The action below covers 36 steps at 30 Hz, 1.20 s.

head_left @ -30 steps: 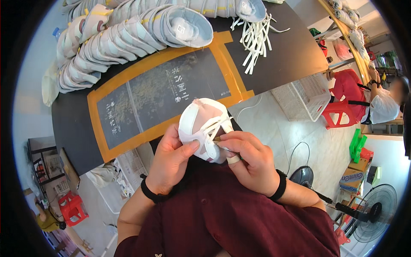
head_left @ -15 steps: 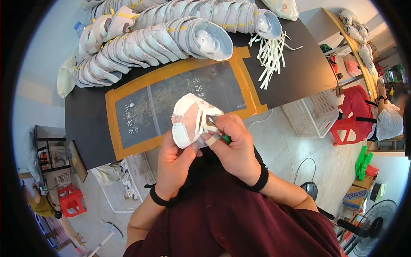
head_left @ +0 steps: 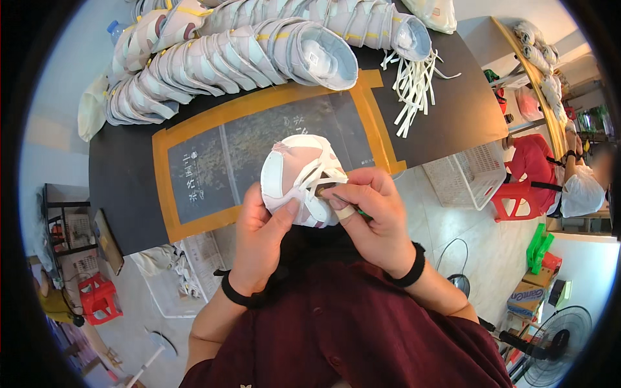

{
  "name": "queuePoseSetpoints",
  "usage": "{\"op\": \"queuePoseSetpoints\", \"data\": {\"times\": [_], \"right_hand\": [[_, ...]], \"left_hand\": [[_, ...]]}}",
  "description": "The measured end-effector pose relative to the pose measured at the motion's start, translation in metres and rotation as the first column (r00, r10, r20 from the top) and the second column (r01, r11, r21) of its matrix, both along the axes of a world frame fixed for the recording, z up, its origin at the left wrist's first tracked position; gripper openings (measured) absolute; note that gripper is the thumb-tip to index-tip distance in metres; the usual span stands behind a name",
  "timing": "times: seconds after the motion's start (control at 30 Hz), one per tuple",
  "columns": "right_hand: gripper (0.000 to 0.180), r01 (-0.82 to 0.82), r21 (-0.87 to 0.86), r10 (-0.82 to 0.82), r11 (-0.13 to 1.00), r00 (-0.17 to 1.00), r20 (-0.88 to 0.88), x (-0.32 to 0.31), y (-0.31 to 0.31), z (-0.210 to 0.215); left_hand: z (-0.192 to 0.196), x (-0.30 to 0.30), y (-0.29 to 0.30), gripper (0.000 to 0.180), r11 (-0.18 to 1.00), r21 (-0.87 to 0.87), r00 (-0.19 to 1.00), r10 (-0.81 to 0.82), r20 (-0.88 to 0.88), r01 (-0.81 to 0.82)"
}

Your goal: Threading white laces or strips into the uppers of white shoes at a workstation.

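Note:
A white and pink shoe upper (head_left: 299,169) is held up in front of me, over the table's near edge. My left hand (head_left: 264,223) is closed around its near left side, thumb pressed on the outside. White laces (head_left: 315,169) cross the opening on its right part. At those laces, my right hand (head_left: 374,205) pinches a small tool (head_left: 366,217) with a green handle, its tip among the lace rows. The fingers hide most of the tool, so I cannot tell its exact kind. A tan bandage strip (head_left: 345,211) wraps one of the right hand's digits.
Nested shoe uppers (head_left: 220,61) lie in long rows across the dark table (head_left: 446,123). A bunch of white laces (head_left: 414,90) hangs beside them. Orange tape (head_left: 162,194) frames a clear-covered sheet. White crates (head_left: 462,171) stand on the floor; a seated person (head_left: 579,191) is at right.
The shoe upper has turned and tilted, showing more of its laced opening and side. My right hand has moved slightly right and down with the tool. My left hand still grips the upper.

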State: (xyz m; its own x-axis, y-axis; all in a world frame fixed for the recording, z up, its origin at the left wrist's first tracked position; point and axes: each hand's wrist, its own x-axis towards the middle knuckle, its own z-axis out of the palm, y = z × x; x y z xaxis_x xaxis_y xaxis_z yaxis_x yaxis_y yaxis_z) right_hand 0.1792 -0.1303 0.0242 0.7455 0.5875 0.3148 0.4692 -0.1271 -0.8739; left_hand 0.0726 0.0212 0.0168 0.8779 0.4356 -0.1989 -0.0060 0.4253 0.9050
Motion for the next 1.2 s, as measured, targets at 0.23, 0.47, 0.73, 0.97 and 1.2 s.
{"op": "queuePoseSetpoints", "data": {"times": [0.23,0.47,0.73,0.97,1.2], "right_hand": [[0.024,-0.317,-0.186,0.345,0.93,0.927,0.145,0.019,-0.011,0.027],[0.015,-0.358,-0.247,0.373,0.9,0.928,0.016,0.011,-0.005,0.03],[0.013,-0.54,-0.233,0.524,0.809,0.842,-0.13,0.0,-0.019,0.026],[0.015,-0.677,-0.098,0.615,0.729,0.711,-0.34,0.007,-0.031,0.015],[0.016,-0.713,-0.023,0.652,0.701,0.653,-0.386,0.003,-0.033,0.0]], "left_hand": [[0.012,0.002,0.016,0.028,0.961,0.208,0.983,-0.175,-0.05,0.182],[0.043,0.002,0.027,0.02,0.796,0.459,0.918,-0.314,-0.243,0.394],[0.036,-0.011,0.012,0.02,0.889,0.022,0.862,-0.437,-0.257,0.457],[0.032,-0.033,0.007,0.02,0.797,0.328,0.855,-0.418,-0.309,0.508],[0.033,-0.036,0.002,0.02,0.876,0.206,0.878,-0.365,-0.31,0.437]]}}
